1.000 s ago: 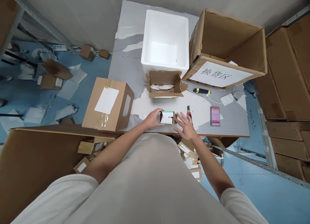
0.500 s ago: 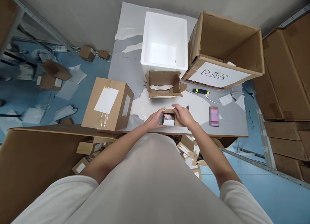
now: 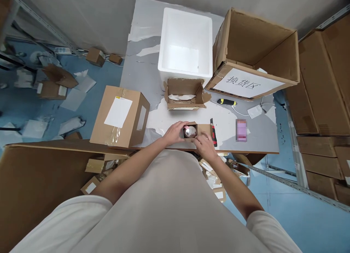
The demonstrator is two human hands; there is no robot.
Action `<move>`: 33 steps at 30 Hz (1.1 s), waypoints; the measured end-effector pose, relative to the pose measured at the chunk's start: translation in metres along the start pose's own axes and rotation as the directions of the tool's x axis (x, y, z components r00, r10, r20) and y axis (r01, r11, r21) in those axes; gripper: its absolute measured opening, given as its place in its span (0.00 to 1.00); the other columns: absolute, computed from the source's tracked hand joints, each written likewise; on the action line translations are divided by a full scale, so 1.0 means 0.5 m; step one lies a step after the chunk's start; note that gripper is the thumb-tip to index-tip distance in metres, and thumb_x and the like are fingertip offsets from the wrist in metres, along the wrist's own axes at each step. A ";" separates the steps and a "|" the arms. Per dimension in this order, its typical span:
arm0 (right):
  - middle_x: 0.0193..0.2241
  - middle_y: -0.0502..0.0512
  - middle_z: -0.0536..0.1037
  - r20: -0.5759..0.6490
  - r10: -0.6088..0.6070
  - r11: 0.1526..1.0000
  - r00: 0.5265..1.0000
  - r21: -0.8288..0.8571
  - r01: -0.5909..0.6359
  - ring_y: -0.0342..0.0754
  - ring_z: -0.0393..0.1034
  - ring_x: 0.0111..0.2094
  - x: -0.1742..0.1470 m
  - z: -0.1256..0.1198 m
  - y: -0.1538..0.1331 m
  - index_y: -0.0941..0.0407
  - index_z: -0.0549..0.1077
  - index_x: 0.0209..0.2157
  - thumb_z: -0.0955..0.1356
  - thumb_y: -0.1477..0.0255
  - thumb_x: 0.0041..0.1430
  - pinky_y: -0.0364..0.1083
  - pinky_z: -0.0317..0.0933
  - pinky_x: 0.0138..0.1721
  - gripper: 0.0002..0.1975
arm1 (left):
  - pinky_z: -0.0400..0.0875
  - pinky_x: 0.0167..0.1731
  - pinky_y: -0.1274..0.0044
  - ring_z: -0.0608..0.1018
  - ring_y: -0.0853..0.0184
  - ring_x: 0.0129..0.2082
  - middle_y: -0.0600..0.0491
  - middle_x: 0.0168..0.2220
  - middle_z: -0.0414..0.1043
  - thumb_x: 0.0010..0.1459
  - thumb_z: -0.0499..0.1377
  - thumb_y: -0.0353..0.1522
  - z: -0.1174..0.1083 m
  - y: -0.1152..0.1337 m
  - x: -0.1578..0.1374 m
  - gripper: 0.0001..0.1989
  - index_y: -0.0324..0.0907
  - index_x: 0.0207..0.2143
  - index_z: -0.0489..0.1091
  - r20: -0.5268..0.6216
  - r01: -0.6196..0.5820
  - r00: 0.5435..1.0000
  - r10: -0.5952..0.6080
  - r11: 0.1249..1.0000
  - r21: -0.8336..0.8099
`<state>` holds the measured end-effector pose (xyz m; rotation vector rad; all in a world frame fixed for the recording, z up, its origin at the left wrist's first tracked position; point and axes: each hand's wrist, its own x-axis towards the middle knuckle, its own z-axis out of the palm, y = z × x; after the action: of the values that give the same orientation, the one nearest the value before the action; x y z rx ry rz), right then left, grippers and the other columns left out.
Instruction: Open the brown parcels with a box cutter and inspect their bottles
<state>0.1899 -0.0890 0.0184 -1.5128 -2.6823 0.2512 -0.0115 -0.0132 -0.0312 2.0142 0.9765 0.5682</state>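
A small open cardboard box (image 3: 193,140) rests near the table's front edge. Inside it sits a shiny, rounded, silver-coloured object (image 3: 191,131) with a bit of pink at its upper left; its kind I cannot tell. My left hand (image 3: 174,133) is closed round the box's left side, thumb and fingers on its wall. At the front right corner of the box is my right hand (image 3: 205,145), its fingers curled and pinched together; whatever they hold is hidden. Just right of this hand lies a red and black utility knife (image 3: 214,135).
Behind the small box stand an opened carton (image 3: 186,105), a white foam box (image 3: 162,63) and a large labelled carton (image 3: 247,84). A taped carton (image 3: 117,116) occupies the left side. A yellow-black tool (image 3: 226,102) and a pinkish phone-like rectangle (image 3: 241,130) lie to the right.
My right hand has moved from the box's far right corner to its front corner. The white piece over the shiny object no longer shows there, and the red-black knife has come into view.
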 end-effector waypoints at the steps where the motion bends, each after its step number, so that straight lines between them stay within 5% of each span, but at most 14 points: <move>1: 0.41 0.58 0.76 -0.007 -0.009 1.000 1.000 0.000 0.009 0.49 0.68 0.45 -0.012 0.017 -0.004 0.54 0.72 0.47 0.57 0.81 0.62 0.55 0.48 0.59 0.19 | 0.68 0.49 0.67 0.72 0.56 0.49 0.46 0.50 0.67 0.40 0.70 0.40 -0.002 0.000 -0.001 0.43 0.43 0.58 0.57 0.009 -0.015 1.000 0.015 1.000 -0.015; 7: 0.59 0.64 0.65 -0.063 0.016 1.000 0.998 0.003 -0.016 0.56 0.53 0.62 -0.065 0.065 -0.015 0.56 0.64 0.59 0.59 0.78 0.61 0.59 0.49 0.59 0.24 | 0.64 0.54 0.64 0.69 0.52 0.54 0.42 0.55 0.64 0.32 0.71 0.48 -0.014 0.004 -0.005 0.55 0.41 0.61 0.53 0.078 -0.048 0.996 0.049 0.999 -0.021; 12: 0.52 0.62 0.72 -0.131 0.193 0.976 0.972 0.125 -0.177 0.55 0.63 0.54 -0.014 0.001 -0.014 0.55 0.68 0.54 0.59 0.76 0.61 0.55 0.52 0.53 0.20 | 0.66 0.52 0.66 0.70 0.55 0.52 0.45 0.51 0.66 0.42 0.69 0.44 -0.002 0.010 -0.005 0.43 0.42 0.58 0.56 0.011 0.001 1.000 -0.001 0.999 -0.033; 19: 0.42 0.64 0.75 0.140 0.303 0.952 0.943 -0.100 -0.291 0.58 0.65 0.43 0.120 -0.079 -0.046 0.53 0.68 0.52 0.67 0.66 0.58 0.51 0.51 0.41 0.19 | 0.68 0.50 0.66 0.72 0.57 0.48 0.46 0.47 0.67 0.41 0.66 0.34 0.010 0.013 0.000 0.36 0.42 0.53 0.59 -0.062 0.005 0.998 -0.008 0.999 -0.041; 27: 0.43 0.65 0.76 0.256 0.265 0.954 0.930 -0.210 -0.214 0.57 0.68 0.44 0.125 -0.080 -0.059 0.53 0.66 0.51 0.66 0.66 0.61 0.50 0.51 0.39 0.18 | 0.69 0.49 0.65 0.73 0.56 0.47 0.46 0.46 0.68 0.39 0.66 0.35 0.014 0.011 -0.003 0.36 0.42 0.53 0.61 -0.088 0.003 0.996 -0.007 0.999 -0.051; 33: 0.40 0.69 0.77 0.403 0.371 0.918 0.837 -0.294 -0.266 0.60 0.70 0.43 0.166 -0.083 -0.073 0.56 0.67 0.52 0.67 0.67 0.59 0.52 0.54 0.40 0.19 | 0.69 0.48 0.65 0.72 0.55 0.48 0.45 0.47 0.67 0.37 0.66 0.33 0.023 0.013 -0.006 0.38 0.40 0.54 0.59 -0.102 -0.007 0.995 0.000 0.998 -0.065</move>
<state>0.1213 -0.0319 0.0624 -2.2338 -2.8489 0.3608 -0.0029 -0.0232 -0.0325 1.9451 1.0020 0.7021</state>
